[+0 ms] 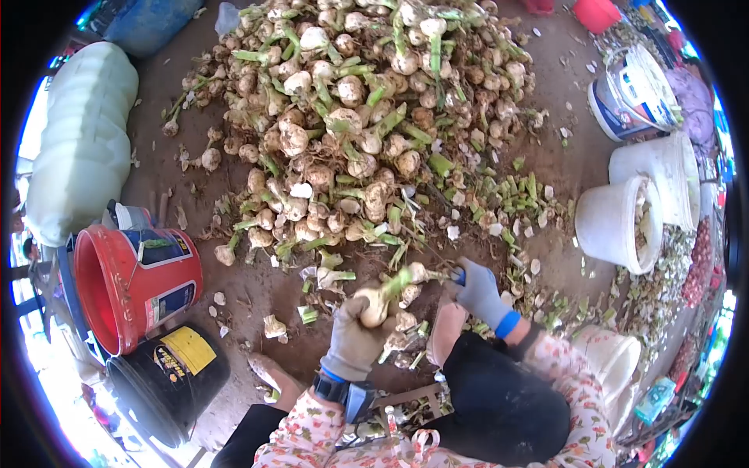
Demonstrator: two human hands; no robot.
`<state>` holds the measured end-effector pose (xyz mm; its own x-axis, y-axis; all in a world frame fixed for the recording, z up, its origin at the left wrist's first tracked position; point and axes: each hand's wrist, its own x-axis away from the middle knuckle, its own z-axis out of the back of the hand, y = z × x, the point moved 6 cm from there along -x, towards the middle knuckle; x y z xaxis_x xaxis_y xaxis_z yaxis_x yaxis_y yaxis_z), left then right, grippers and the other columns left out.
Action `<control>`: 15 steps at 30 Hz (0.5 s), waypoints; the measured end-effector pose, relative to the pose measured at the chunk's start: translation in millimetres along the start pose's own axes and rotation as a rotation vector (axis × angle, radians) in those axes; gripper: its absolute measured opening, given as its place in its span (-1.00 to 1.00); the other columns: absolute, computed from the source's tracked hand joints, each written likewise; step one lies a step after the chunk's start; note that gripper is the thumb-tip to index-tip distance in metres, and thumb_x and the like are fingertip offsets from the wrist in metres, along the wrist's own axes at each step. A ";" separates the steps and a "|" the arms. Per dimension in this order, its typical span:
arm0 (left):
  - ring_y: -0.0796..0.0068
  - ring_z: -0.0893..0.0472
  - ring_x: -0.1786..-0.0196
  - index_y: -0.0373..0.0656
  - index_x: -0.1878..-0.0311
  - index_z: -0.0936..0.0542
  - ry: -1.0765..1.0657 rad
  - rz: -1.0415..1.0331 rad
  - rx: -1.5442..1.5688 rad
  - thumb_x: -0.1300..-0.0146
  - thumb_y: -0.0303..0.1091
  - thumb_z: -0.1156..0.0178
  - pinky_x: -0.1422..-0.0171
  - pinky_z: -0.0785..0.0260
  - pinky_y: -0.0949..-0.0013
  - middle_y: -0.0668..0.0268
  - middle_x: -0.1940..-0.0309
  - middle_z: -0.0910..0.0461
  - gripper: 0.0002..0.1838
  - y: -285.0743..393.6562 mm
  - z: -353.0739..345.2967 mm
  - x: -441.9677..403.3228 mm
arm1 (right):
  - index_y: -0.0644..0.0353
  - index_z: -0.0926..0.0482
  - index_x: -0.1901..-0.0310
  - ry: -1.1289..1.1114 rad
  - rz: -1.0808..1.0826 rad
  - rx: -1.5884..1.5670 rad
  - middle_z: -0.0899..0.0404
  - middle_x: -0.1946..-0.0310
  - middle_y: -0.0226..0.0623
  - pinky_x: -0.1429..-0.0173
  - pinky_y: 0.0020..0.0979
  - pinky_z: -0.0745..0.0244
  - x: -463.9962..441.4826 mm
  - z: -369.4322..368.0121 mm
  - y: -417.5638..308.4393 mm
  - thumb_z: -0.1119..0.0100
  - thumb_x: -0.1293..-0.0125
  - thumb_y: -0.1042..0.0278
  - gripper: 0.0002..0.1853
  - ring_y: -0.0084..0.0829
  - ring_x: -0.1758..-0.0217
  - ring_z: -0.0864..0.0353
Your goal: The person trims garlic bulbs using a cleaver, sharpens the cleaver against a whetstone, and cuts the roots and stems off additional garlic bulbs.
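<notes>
My left hand [353, 341], in a dirty work glove, is wrapped round a garlic bulb [375, 310] whose cut green stem points up and to the right. My right hand [480, 294], in a grey-blue glove, is closed on a small knife [459, 276]; its end looks blue and its thin blade is hard to make out. The knife is a little to the right of the stem. Just in front of both hands rises a large heap of garlic [328, 148] with stems and roots on. Several trimmed bulbs and stem pieces lie below my hands.
At the left are a red bucket [144, 285], a black bucket [168, 382] and a large pale plastic container [82, 148]. White buckets [612, 226] stand at the right. Cut green stems [499, 199] and garlic skins litter the brown ground beside the heap.
</notes>
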<state>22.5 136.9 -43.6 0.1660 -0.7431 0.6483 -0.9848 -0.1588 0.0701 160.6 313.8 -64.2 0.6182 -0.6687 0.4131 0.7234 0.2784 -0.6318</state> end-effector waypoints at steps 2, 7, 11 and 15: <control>0.26 -0.58 0.14 -0.18 -0.13 -0.41 0.168 -0.063 -0.423 -0.08 -0.26 -0.26 0.10 -0.49 0.29 0.13 0.02 -0.52 -0.48 10.5 26.7 6.0 | 0.20 -0.55 0.18 0.044 -0.016 -0.198 -0.57 0.46 -0.13 0.26 -0.31 -0.47 9.9 4.8 0.2 -0.31 -0.01 0.33 -0.69 -0.18 0.38 -0.60; 0.03 -0.29 -0.30 -0.14 -0.22 -0.34 0.321 -0.630 -1.804 0.09 -0.18 -0.40 -0.41 -0.13 0.10 -0.01 -0.16 -0.35 -0.24 64.1 -15.8 -57.4 | 0.28 -0.52 0.21 0.068 -0.071 -0.453 -0.53 0.50 -0.23 0.29 -0.38 -0.42 0.9 12.9 1.2 -0.35 -0.02 0.30 -0.67 -0.43 0.45 -0.48; -0.02 -0.28 -0.28 -0.10 -0.25 -0.34 0.477 -0.953 -2.256 0.10 -0.16 -0.40 -0.40 -0.07 0.04 -0.03 -0.26 -0.27 -0.21 87.6 -66.1 -146.3 | 0.31 -0.49 0.22 0.061 -0.068 -0.520 -0.48 0.52 -0.26 0.28 -0.40 -0.41 -4.0 4.6 11.1 -0.36 -0.02 0.26 -0.63 -0.48 0.45 -0.40; 0.31 -0.48 -0.03 -0.16 -0.27 -0.30 0.287 -0.525 -1.809 0.12 -0.26 -0.37 -0.19 -0.34 0.26 0.14 -0.06 -0.43 -0.19 97.1 -61.4 -148.2 | 0.31 -0.50 0.19 0.056 -0.048 -0.409 -0.51 0.51 -0.16 0.25 -0.34 -0.43 -8.7 10.5 18.7 -0.34 -0.02 0.17 -0.59 -0.27 0.44 -0.51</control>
<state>-100.8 271.5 -86.3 0.5983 -0.7075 0.3761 0.2571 0.6141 0.7461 171.9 332.0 -72.7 0.5610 -0.7138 0.4192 0.5620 -0.0434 -0.8260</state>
